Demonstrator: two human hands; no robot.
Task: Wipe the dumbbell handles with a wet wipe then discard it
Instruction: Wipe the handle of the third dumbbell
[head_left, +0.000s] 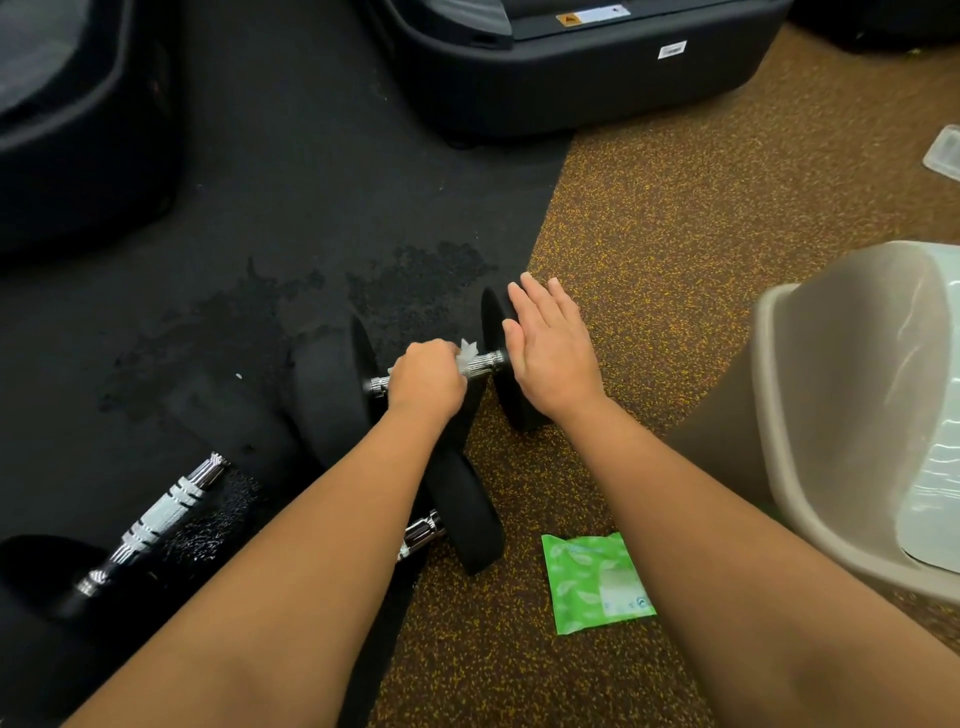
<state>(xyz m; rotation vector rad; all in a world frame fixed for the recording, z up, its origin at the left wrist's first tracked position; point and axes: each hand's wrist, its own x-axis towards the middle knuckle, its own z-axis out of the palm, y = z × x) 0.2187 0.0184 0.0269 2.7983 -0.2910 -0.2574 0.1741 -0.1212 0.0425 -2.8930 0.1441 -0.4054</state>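
Observation:
A black dumbbell (332, 395) lies on the floor at centre, its chrome handle (485, 361) running left to right. My left hand (426, 379) is closed around that handle with a white wet wipe (467, 349) bunched in the fist; a corner of the wipe sticks out on the right. My right hand (550, 353) rests flat, fingers apart, on the dumbbell's right weight plate (493, 322). A second dumbbell (467, 514) lies nearer to me, partly under my left forearm. A third chrome handle (166, 512) lies at the lower left.
A green pack of wet wipes (595, 582) lies on the speckled brown floor near my right forearm. A beige bin (810, 415) with a clear liner stands at the right. Black gym machine bases sit at the top (571, 78) and upper left (78, 156). A wet patch (311, 296) darkens the black mat.

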